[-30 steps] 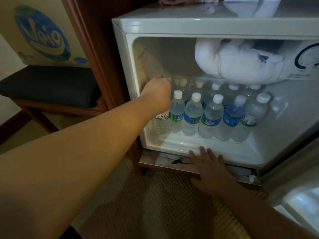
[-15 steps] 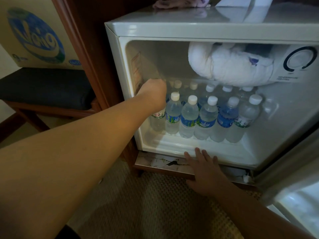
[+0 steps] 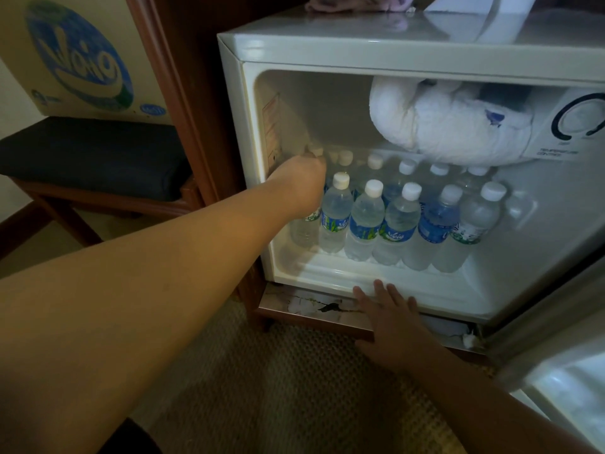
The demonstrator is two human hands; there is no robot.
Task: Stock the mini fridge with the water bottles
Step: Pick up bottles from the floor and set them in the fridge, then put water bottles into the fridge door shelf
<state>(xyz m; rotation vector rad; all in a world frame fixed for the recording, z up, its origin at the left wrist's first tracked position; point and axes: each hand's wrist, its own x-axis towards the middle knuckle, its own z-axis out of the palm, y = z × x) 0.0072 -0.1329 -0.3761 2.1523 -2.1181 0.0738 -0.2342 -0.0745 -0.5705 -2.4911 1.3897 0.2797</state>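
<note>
Staying clamped over a bottle [image 3: 306, 229] at the mini fridge [image 3: 360, 54] floor's front-left corner, the left hand [image 3: 299, 185] has barely shifted; placement looks nearly finished; the right hand [image 3: 391, 317] is kept flat, fingers straight, on the front lip.

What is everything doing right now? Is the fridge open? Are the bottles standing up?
mini fridge: door open.
water bottles: upright, capped, in rows inside.
left hand: gripping the leftmost bottle.
right hand: flat on the fridge's bottom edge.
ice lump: frozen at the top.
</note>
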